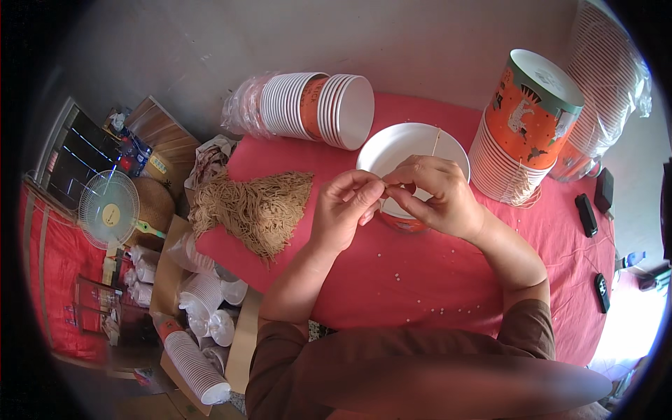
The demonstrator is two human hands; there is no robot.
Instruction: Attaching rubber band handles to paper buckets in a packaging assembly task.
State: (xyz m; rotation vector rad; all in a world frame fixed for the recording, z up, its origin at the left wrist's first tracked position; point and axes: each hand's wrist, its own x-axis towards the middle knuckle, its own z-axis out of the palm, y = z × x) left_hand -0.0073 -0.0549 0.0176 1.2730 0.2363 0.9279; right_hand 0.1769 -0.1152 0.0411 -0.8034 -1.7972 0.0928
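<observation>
My left hand (348, 208) and my right hand (439, 196) meet fingertip to fingertip over the near rim of a white paper bucket (392, 145). Both are closed in a pinch on what looks like a thin pale cord, mostly hidden by the fingers. Another stretch of thin cord (437, 143) shows against the bucket's inner wall at the far right. The bucket stands mouth up, and a bit of its orange outside shows below my hands. Left of my left hand lies a heap of tan cords (252, 210).
Nested white buckets (350, 112) lie sideways at the back. An upside-down stack of orange patterned buckets (528, 119) stands at right, cord loops (521, 189) hanging from it. Small white dots litter the red tablecloth (448, 280). A carton (245, 336) of wrapped cups sits lower left, near a fan (110, 210).
</observation>
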